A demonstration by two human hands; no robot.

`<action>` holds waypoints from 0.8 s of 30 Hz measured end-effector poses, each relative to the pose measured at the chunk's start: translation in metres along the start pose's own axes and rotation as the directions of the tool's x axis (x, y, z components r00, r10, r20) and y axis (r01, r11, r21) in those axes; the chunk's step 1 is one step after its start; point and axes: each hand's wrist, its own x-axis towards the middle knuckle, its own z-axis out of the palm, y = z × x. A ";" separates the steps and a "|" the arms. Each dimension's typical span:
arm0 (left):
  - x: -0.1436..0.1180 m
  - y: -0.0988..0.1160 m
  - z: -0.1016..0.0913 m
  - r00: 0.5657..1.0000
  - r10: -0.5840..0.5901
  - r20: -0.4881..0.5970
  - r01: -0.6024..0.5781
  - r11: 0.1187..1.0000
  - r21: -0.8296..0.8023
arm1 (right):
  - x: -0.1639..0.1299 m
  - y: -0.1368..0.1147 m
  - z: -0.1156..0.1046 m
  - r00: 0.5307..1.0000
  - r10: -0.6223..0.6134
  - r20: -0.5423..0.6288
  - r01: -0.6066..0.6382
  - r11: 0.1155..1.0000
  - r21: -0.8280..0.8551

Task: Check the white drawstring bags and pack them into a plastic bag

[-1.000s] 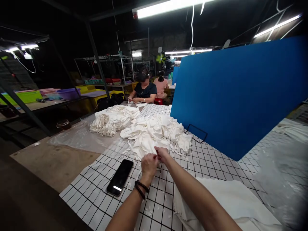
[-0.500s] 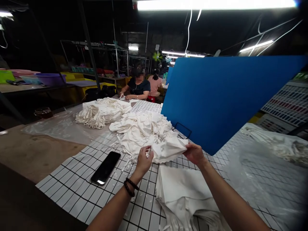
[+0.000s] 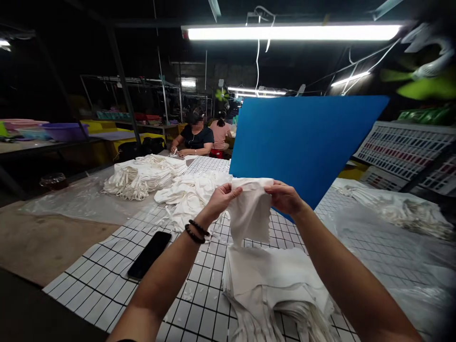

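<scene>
White cloth piece [image 3: 250, 209] held up between 2 hands, above the flat stack [image 3: 281, 280].
Left hand [image 3: 221, 199] and right hand [image 3: 285, 197] pinch its top corners; it hangs down, equally near both.

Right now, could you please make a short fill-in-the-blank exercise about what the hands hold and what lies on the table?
1. Both hands, the left hand and the right hand, hold up a piece of ____ cloth.
2. The dark phone lies on the ____ side of the left forearm.
3. Behind the raised cloth stands a large ____ board.
4. The left wrist wears dark ____.

Missing words: white; left; blue; bracelets
</scene>
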 end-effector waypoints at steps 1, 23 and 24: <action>0.001 0.008 -0.003 1.000 0.011 -0.024 -0.011 1.000 0.012 | 0.000 -0.005 0.000 1.000 -0.015 -0.002 0.015 1.000 -0.012; -0.041 0.023 0.026 0.558 0.771 -0.308 -0.205 0.487 0.849 | 0.027 -0.045 0.077 0.775 -0.553 -0.306 0.251 0.715 -0.653; -0.058 0.011 0.038 0.546 0.804 -0.236 -0.245 0.422 0.873 | 0.031 -0.051 0.085 0.747 -0.603 -0.280 0.248 0.643 -0.724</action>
